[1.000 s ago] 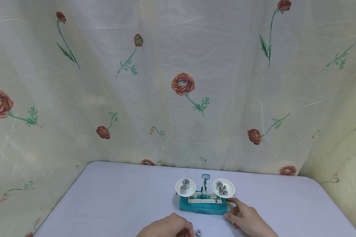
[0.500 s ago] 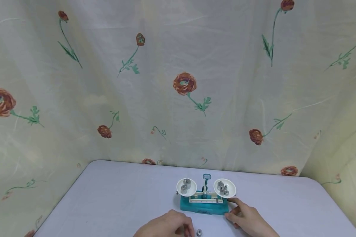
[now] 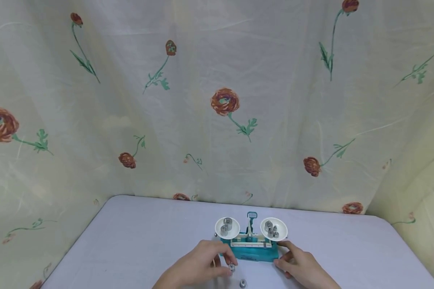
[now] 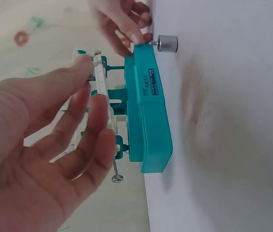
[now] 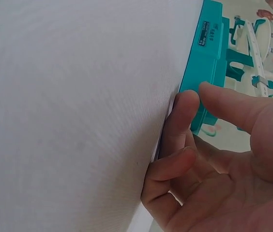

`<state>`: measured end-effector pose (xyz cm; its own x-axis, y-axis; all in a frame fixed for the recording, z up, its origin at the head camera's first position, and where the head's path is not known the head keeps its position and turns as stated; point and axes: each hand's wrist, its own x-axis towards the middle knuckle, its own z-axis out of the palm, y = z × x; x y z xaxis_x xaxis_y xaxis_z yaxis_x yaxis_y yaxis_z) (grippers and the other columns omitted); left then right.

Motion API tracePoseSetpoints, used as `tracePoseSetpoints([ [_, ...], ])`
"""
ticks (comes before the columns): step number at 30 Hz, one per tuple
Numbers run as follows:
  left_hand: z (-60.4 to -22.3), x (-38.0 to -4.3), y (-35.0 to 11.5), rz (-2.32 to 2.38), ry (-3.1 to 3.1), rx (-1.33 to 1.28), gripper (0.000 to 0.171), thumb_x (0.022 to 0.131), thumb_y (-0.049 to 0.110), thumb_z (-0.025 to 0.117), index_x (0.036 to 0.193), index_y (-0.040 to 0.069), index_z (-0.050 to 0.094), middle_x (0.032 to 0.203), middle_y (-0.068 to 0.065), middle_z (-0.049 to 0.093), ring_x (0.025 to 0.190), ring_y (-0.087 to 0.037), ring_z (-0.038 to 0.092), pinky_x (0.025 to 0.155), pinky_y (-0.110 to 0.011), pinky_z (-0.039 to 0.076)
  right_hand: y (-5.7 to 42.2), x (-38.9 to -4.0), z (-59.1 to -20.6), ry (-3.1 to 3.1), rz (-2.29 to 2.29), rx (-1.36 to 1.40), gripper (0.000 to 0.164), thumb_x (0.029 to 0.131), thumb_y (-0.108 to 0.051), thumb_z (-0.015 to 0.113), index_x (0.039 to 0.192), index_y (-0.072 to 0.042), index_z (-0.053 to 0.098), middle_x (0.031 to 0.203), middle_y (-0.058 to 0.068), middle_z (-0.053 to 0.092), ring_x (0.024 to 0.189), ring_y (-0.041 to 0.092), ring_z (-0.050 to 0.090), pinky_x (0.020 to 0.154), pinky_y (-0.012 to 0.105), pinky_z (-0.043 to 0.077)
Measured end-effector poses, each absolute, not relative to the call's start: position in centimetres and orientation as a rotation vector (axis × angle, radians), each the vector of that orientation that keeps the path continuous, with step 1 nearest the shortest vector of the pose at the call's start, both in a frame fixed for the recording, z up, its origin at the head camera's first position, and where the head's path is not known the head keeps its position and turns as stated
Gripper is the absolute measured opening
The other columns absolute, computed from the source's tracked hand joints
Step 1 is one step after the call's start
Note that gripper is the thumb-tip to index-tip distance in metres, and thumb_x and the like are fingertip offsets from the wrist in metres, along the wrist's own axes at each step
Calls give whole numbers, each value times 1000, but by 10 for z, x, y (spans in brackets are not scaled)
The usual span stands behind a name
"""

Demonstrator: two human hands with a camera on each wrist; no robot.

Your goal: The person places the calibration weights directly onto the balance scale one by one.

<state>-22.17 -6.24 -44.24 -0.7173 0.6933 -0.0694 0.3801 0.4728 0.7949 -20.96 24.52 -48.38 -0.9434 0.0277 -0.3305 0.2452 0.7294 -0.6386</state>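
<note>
A teal balance scale [image 3: 248, 252] with two white pans stands on the table. Metal weights sit in its left pan [image 3: 221, 235] and several more in its right pan [image 3: 281, 230]. My left hand [image 3: 202, 261] pinches a small metal weight [image 3: 232, 267] between thumb and fingertips, above the table just in front of the scale's left end. In the left wrist view the fingers hide that weight. Another weight [image 3: 242, 283] stands upright on the table, near my left hand. My right hand [image 3: 304, 265] grips the right end of the scale's base [image 5: 202, 67] between thumb and curled fingers.
The white-covered table [image 3: 148, 237] stretches to both sides of the scale. A pale flowered curtain [image 3: 267, 120] hangs behind the table and along its sides. The scale's adjusting nut [image 4: 117, 179] juts out at its left end.
My left hand has risen and moved forward toward the scale, bringing the pinched weight into sight. The right hand stays at the base, and the other weight stands where it was.
</note>
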Motion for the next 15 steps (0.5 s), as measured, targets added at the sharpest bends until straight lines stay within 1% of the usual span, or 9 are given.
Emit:
tracePoseSetpoints([
  [5,-440,-224,-64,1225,2399,974,12,98,21,80,109,21,76,100,11,72,81,5,57,74,-14,55,246,-209,-483,2650,-1032,199,65,99,-28,77,151,0,51,93,4,67,77,18,60,77,36,48],
  [9,-438,-225,-62,1327,2496,965,13,98,25,80,110,24,76,103,9,74,78,5,57,73,-16,55,247,-210,-483,2644,-1030,213,66,100,-28,77,152,0,50,93,4,67,78,18,60,77,35,48],
  [13,-436,-225,-57,1368,2694,908,16,97,27,80,113,26,76,106,7,74,82,3,59,76,-20,58,247,-211,-482,2636,-1033,229,67,100,-29,77,153,0,49,94,5,67,79,17,60,77,35,47],
  [15,-436,-226,-55,1316,2828,878,18,97,27,80,115,27,75,105,8,73,86,2,61,78,-21,58,247,-210,-481,2637,-1030,223,68,100,-30,77,153,1,49,94,5,67,78,18,60,76,35,47],
])
